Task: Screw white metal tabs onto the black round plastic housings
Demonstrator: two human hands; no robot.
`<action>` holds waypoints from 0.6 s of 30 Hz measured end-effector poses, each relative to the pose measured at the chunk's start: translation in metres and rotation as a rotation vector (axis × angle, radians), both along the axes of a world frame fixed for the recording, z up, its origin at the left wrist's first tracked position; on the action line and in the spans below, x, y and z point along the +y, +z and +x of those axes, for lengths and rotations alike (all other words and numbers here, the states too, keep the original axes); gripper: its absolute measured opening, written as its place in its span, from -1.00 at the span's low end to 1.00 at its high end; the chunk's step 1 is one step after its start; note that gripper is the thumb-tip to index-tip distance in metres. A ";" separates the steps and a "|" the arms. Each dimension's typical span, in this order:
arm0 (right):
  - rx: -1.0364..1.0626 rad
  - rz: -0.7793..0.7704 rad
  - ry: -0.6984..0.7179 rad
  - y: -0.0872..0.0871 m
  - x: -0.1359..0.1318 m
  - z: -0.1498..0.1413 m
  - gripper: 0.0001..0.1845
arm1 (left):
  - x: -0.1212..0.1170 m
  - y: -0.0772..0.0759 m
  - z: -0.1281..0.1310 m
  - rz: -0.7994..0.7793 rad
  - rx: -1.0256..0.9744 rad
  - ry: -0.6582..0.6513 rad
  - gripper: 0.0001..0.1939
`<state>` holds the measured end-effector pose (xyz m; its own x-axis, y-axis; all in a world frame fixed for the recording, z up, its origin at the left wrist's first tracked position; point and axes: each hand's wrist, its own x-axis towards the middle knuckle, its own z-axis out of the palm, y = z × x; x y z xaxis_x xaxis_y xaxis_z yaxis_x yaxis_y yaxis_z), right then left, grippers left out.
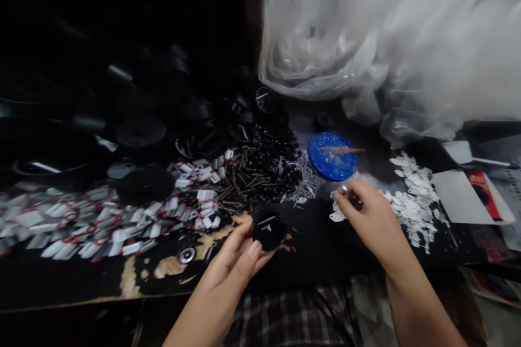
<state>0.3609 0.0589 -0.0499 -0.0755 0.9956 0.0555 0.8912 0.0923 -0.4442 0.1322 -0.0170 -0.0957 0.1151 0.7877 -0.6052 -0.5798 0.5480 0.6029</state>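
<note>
Seemingly partway: left hand [236, 260] grasps round black part [268, 230], right hand [372, 219] pinches small dark item [355, 200]; loose tubes [131, 248] remain, left.

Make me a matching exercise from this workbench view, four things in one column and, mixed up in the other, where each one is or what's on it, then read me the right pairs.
Column one
1. Black round part
2. Round blue dish
3. Clear plastic sheeting
4. Springs

Column two
A. Has an orange-brown stick lying on it
B. Heaped between white pieces with red bands and small black parts
C. Held in the left hand
D. At the back right

Right pairs: 1-C, 2-A, 3-D, 4-B.
</note>
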 end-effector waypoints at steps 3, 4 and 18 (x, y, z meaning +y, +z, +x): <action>0.181 -0.099 0.186 0.006 -0.019 -0.034 -0.97 | 0.004 0.011 0.003 0.006 -0.156 0.060 -0.65; 0.250 -0.130 0.258 0.007 -0.024 -0.044 -0.95 | 0.006 0.014 0.003 0.005 -0.210 0.067 -0.69; 0.307 0.051 0.347 0.000 -0.038 -0.067 -0.83 | 0.007 0.017 -0.002 0.010 -0.383 0.137 -0.79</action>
<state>0.2935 0.0209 -0.0503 -0.3763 0.9098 0.1753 0.6318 0.3904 -0.6697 0.1306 -0.0097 -0.0785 0.2249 0.8168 -0.5313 -0.8308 0.4457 0.3335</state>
